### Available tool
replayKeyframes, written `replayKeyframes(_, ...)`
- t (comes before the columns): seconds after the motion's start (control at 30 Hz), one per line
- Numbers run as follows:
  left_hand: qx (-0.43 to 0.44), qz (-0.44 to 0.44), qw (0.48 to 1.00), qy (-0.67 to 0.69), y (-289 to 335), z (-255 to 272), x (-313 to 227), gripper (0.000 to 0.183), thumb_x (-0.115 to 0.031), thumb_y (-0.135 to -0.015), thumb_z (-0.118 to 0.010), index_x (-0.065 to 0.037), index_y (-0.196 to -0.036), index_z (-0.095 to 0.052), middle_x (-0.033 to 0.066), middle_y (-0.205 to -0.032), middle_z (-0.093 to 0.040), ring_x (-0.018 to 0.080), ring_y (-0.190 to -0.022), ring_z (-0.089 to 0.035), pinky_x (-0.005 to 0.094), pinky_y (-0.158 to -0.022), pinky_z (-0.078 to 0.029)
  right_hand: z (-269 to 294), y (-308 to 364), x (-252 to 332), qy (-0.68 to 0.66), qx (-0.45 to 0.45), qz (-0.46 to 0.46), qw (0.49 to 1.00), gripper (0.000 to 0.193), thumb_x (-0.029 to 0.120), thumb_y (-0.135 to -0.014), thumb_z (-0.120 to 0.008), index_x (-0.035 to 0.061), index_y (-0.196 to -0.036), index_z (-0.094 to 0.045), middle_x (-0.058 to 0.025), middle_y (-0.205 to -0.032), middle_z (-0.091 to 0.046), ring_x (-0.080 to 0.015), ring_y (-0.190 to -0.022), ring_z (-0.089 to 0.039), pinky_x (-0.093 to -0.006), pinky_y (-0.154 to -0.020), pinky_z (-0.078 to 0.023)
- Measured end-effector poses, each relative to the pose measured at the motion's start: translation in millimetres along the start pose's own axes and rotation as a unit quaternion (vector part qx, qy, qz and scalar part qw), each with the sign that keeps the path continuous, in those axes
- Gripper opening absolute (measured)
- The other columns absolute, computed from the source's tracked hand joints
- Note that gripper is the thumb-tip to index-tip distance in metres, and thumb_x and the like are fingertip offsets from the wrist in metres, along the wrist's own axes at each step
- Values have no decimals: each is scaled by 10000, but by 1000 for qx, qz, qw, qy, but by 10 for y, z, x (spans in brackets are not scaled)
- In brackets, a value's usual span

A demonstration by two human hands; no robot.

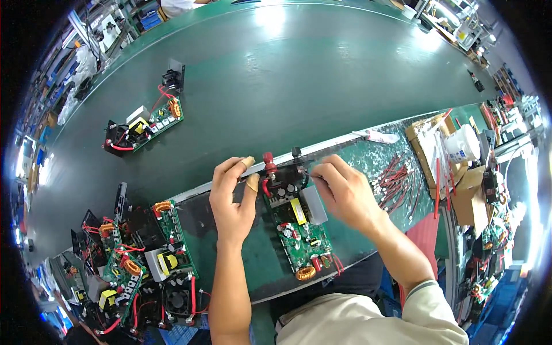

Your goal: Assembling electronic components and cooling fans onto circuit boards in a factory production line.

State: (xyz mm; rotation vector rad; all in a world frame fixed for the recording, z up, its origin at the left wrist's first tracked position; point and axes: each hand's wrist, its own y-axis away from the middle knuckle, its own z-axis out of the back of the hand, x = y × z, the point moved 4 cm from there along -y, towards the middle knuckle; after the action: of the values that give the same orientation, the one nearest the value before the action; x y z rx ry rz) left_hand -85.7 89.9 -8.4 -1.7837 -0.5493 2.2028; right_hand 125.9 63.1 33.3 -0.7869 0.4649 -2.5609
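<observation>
A green circuit board (307, 238) lies in front of me on the bench edge, with a copper-wound coil at its near end and a yellow transformer in the middle. At its far end stands a black panel (290, 177) with a red terminal post (268, 161) and a black one. My left hand (233, 198) hovers left of the red post, thumb and forefinger apart, both tips in tan finger cots; nothing is between them. At the panel's right side my right hand (344, 185) is closed in a pinch by the black post. Its fingertips hide whatever they hold.
Several similar board assemblies (129, 276) crowd the left. Another assembly (146, 126) lies on the green conveyor belt (241, 109) beyond. To the right are a heap of red and black wires (399, 187), a cardboard box (468, 198) and a white tub (462, 144).
</observation>
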Motion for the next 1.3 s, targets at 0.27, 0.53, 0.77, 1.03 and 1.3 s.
replayKeyframes(0.27,-25,-180,950,-252,117,-241,-411,346,-34,-766,-802,-54,-1097,-704,97,-1152,-587,251,-1030,-558,333,-826,-484,-2,-121,-33,-78,-79,9,994,129,-16,-869,-657,17,-986,-615,-129,-932,-613,-344,-799,-647,-386,-670,-539)
replayKeyframes(0.53,8,-206,920,-332,169,-422,-542,335,-104,-741,-801,-129,-1064,-717,36,-1128,-604,280,-1019,-520,416,-907,-417,139,5,-47,-252,-32,-56,966,119,-49,-886,-643,-17,-1000,-626,-101,-923,-641,-200,-804,-674,-301,-707,-538)
replayKeyframes(0.77,97,-176,942,-268,143,-456,-648,231,-26,-738,-774,-77,-962,-747,28,-854,-666,243,-828,-550,360,-772,-454,-74,117,-236,-463,65,-229,854,88,34,-944,-624,-12,-1018,-636,-42,-829,-667,-94,-767,-647,-244,-696,-522)
replayKeyframes(1.03,170,-98,892,-407,60,-511,-816,96,-99,-790,-720,-79,-884,-719,49,-830,-666,262,-826,-561,396,-807,-438,-455,157,-689,-400,67,-180,896,181,70,-906,-648,-20,-1059,-684,-149,-913,-712,-184,-843,-672,-327,-783,-527)
replayKeyframes(1.3,163,-65,868,-465,9,-780,-813,77,-107,-778,-740,-75,-843,-713,51,-776,-665,260,-786,-590,398,-749,-451,-459,168,-693,-449,103,-180,869,208,53,-936,-634,-28,-1126,-654,-97,-957,-709,-107,-860,-627,-283,-794,-519)
